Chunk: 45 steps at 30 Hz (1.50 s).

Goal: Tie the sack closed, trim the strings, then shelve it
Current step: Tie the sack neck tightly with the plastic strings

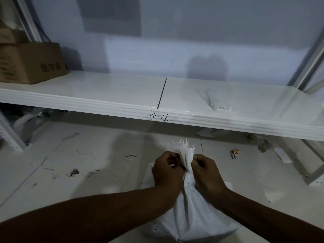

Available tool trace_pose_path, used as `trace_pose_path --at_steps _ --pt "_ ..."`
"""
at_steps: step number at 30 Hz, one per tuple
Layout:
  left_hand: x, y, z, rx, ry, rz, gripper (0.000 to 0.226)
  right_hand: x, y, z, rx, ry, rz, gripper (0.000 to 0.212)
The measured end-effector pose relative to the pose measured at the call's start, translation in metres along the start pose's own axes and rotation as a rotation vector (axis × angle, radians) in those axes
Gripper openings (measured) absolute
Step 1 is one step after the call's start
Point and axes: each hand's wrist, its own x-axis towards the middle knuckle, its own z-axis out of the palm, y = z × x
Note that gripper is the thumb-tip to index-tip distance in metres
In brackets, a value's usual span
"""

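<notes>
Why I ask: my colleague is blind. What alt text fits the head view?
Right hand grips the gathered neck of a white sack on the floor while left hand pinches a string there. Behind, a shelf marked 3-4 holds a cardboard box.

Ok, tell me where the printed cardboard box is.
In the head view, the printed cardboard box sits at the far left end of the white shelf, up and left of the sack on the floor.
</notes>
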Motion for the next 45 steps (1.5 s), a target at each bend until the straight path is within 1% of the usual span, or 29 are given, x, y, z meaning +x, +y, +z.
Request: trace_pose_path --at_steps 5,11,15,18,22,27,33,36,41,45 --pt "-0.001 -0.001 0.000 0.005 0.008 -0.041 0.014 -0.004 -0.002 -0.002 0.015 -0.013 -0.005 0.042" --pt "-0.003 -0.002 -0.003 0.030 0.034 -0.024 0.017 -0.007 -0.004 -0.003 0.034 -0.043 -0.006 0.032" --pt "-0.002 -0.002 -0.004 0.011 0.020 -0.051 0.017 -0.007 -0.004 -0.005 0.018 -0.056 0.018 0.040" --pt "-0.001 -0.004 -0.005 -0.023 -0.009 -0.111 0.013 -0.007 -0.004 -0.005 -0.006 -0.069 0.026 0.039" --pt "0.002 -0.010 -0.008 -0.068 -0.093 -0.190 0.011 -0.010 -0.005 -0.008 -0.014 -0.088 0.026 0.037" --pt "0.006 -0.013 -0.010 -0.100 -0.187 -0.259 0.013 -0.011 -0.006 -0.011 0.013 -0.096 0.047 0.034" --pt "0.006 -0.013 -0.012 -0.147 -0.228 -0.253 0.018 -0.005 0.002 -0.011 0.024 -0.086 0.077 0.030" --pt "0.003 -0.011 -0.015 -0.190 -0.269 -0.259 0.016 -0.005 0.004 -0.012 0.033 -0.098 0.073 0.028" --pt "0.003 -0.012 -0.018 -0.166 -0.219 -0.191 0.012 -0.006 0.002 -0.013 0.017 -0.101 0.062 0.035" --pt "0.003 -0.011 -0.016 -0.146 -0.226 -0.202 0.009 -0.006 0.003 -0.013 0.031 -0.102 0.062 0.031"
